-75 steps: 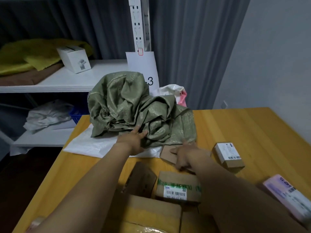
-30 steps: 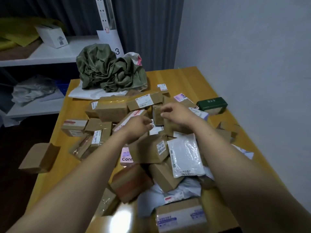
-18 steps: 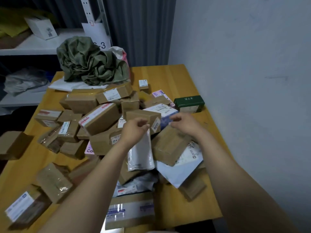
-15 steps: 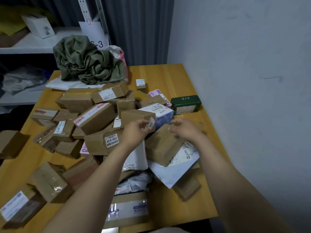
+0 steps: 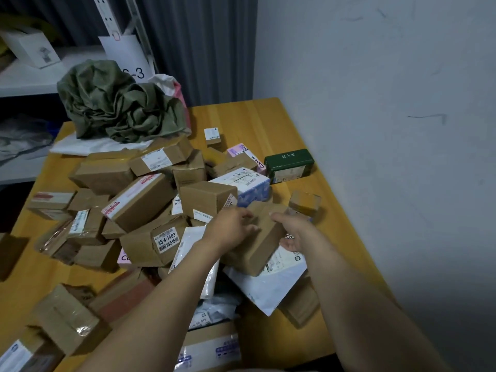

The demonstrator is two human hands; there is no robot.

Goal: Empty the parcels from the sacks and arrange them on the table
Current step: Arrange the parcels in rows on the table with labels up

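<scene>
box (image 5: 261, 237) part-hidden by both hands, underside unseen

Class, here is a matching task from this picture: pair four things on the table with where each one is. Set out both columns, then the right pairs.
Things
1. green sack
2. green box
3. brown box
4. labelled box "45-4-1403"

Places
A. between the left hand and right hand
B. far end of the table, crumpled
C. near the wall side, apart from the pile
D. in the pile, left of the left hand

Pairs: 1-B, 2-C, 3-A, 4-D
</scene>
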